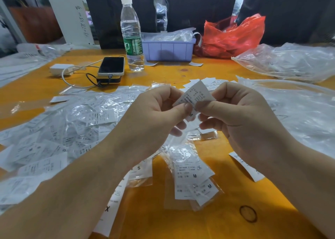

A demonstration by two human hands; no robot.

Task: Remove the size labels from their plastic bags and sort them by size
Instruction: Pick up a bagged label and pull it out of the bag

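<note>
**Label held between both hands, above the middle of the tabletop**

From the head camera, we see one size label (194,97) raised above the tabletop (181,220), pinched from both sides. Our left hand (154,115) has its thumb and curled forefinger closed on the label's lower left edge; our right hand (241,115) has its thumb pressed over the label's lower right part, the other fingers curled beneath. Neither hand is open. The label's long axis runs tilted, from its upper end, which leans away from us and slightly right, down to a lower end tucked between the two thumbs, where an "M" seems to show. A bit of clear film hangs below the hands; we cannot tell whether the label is fully out of its bag.

The coming move turns on where this label belongs. The small pile of M labels (194,180) lies directly below and towards the near edge, a little right of centre, so both hands are about equally placed, the right perhaps slightly nearer. An S label (140,170) lies just left of that pile, under our left forearm, and the heap of bagged labels (72,126) spreads towards the left edge. We judge the label goes straight down and towards us.

At the far edge stand a water bottle (131,34), a phone (111,65) and a purple tray (168,48).
</note>
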